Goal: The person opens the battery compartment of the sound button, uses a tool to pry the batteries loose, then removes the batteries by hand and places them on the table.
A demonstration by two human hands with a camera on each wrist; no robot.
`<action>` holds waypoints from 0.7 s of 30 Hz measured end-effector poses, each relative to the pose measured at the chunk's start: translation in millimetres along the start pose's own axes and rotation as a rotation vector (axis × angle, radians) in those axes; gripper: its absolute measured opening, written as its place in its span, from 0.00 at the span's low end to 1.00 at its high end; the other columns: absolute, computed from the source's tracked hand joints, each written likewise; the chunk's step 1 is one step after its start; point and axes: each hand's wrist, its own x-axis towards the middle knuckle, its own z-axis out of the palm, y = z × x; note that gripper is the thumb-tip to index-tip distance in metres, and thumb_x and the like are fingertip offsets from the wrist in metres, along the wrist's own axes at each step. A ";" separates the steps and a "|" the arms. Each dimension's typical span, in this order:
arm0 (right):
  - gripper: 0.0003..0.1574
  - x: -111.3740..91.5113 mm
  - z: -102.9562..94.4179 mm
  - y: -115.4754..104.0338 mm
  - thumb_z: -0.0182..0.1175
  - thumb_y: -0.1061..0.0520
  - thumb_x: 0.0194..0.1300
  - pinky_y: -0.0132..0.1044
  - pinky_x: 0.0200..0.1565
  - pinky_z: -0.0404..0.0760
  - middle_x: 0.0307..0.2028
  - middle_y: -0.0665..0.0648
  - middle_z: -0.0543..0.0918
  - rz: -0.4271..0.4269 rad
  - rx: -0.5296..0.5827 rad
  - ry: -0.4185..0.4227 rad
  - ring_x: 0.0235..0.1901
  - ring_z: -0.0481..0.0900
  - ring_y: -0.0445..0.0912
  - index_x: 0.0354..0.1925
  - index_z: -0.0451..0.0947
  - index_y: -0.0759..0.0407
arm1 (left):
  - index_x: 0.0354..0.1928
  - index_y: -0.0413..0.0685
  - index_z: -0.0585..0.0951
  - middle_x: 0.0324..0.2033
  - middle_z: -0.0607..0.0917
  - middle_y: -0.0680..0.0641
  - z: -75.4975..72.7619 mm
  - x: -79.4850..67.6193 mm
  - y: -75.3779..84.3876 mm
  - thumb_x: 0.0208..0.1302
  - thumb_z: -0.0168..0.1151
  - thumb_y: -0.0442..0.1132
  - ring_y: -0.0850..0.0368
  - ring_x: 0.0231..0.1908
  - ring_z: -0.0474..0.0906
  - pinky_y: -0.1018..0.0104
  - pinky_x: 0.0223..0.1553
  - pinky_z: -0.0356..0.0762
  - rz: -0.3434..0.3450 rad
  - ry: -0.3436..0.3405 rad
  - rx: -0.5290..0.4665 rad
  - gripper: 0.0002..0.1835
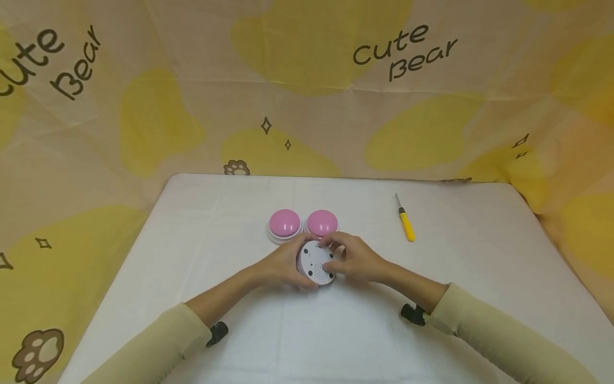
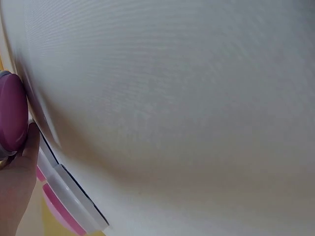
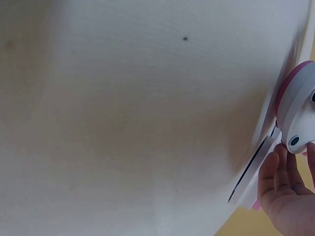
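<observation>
My left hand point(image 1: 286, 262) grips a round push button point(image 1: 314, 261), its white underside turned up toward me, with dark screw holes or feet and a patch of small holes. In the left wrist view the pink dome of the held push button point(image 2: 12, 113) faces down. My right hand point(image 1: 357, 257) has curved fingers and a thumb at that underside and its edge; in the right wrist view, fingertips point(image 3: 290, 147) touch the white base. Just beyond, two more push buttons with pink domes, a left one point(image 1: 285, 224) and a right one point(image 1: 322, 223), stand side by side.
A screwdriver with a yellow handle point(image 1: 407, 226) lies to the right on the white table point(image 1: 216, 224). Behind the table hangs a yellow patterned cloth point(image 1: 307, 106). Each wrist carries a small black camera.
</observation>
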 end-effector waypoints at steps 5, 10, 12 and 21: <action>0.26 -0.4 1.3 -1.5 0.72 0.60 0.57 0.46 0.48 0.79 0.48 0.52 0.81 0.016 -0.005 0.015 0.47 0.75 0.49 0.53 0.77 0.58 | 0.67 0.45 0.63 0.55 0.77 0.49 1.3 -0.8 0.7 0.43 0.80 0.35 0.56 0.53 0.74 0.60 0.58 0.70 0.002 -0.008 -0.013 0.48; 0.26 -1.6 0.8 -3.6 0.73 0.60 0.57 0.45 0.44 0.80 0.48 0.52 0.81 0.026 0.001 0.015 0.47 0.75 0.50 0.54 0.77 0.58 | 0.68 0.44 0.64 0.56 0.77 0.49 2.3 -0.2 0.1 0.44 0.80 0.34 0.56 0.54 0.74 0.59 0.59 0.70 0.018 -0.007 -0.018 0.48; 0.26 -1.7 0.5 -2.7 0.73 0.60 0.57 0.44 0.44 0.80 0.48 0.52 0.80 0.026 0.004 0.014 0.47 0.75 0.50 0.54 0.77 0.58 | 0.68 0.44 0.64 0.56 0.77 0.49 2.5 0.3 -0.5 0.43 0.80 0.34 0.56 0.54 0.74 0.59 0.59 0.70 0.023 -0.004 -0.012 0.48; 0.25 -0.1 0.6 0.6 0.72 0.62 0.58 0.43 0.43 0.79 0.50 0.54 0.80 0.008 0.008 -0.013 0.47 0.74 0.50 0.54 0.78 0.58 | 0.67 0.45 0.66 0.54 0.79 0.50 3.6 1.7 -1.9 0.41 0.83 0.36 0.57 0.51 0.75 0.61 0.56 0.72 -0.013 0.004 -0.010 0.48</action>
